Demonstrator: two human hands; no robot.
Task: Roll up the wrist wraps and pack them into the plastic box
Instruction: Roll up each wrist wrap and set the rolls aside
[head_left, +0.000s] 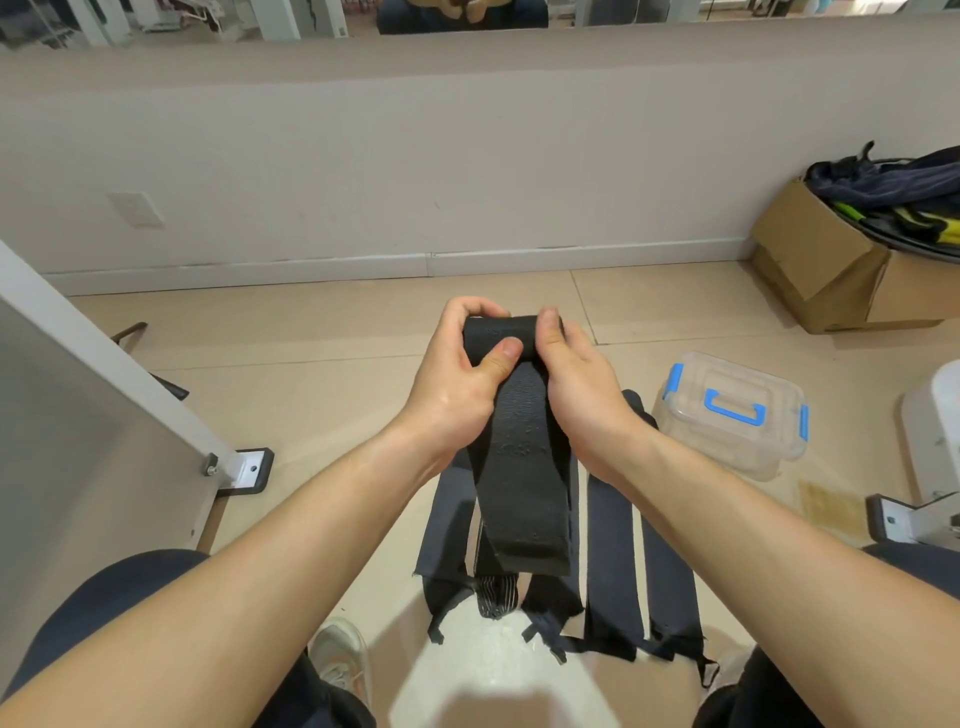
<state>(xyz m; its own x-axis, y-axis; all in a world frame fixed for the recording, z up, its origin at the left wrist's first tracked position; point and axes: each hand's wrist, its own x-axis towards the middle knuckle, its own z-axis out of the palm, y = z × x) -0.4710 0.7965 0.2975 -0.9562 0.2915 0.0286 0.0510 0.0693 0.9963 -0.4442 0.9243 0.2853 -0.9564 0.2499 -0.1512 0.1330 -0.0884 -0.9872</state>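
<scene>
The left hand (457, 374) has its thumb pressed flat on the front of a small roll at the top of a black wrist wrap (519, 457), the other fingers curled over the far side, so the hand is clamped on the roll. The right hand (576, 384) pinches the same roll from its other end, thumb on top and fingers tucked behind. The wrap is a ribbed woven band, matte and slightly fuzzy, and its loose tail hangs straight down toward six o'clock, ending in a squared fold. Beneath it, on the pale tiled floor (322, 332), several more wraps (613, 561) lie flat side by side, dark fabric strips with frayed ends and thin loops at their near tips. At about three o'clock from the hands sits the plastic box (737, 415), clear and rounded at the corners, its lid on, with blue clips and a blue handle; it stands just beside the laid-out wraps. Farther off at two o'clock a brown cardboard carton (826, 270) holds dark bags against the beige wall. No writing can be read on anything here.
</scene>
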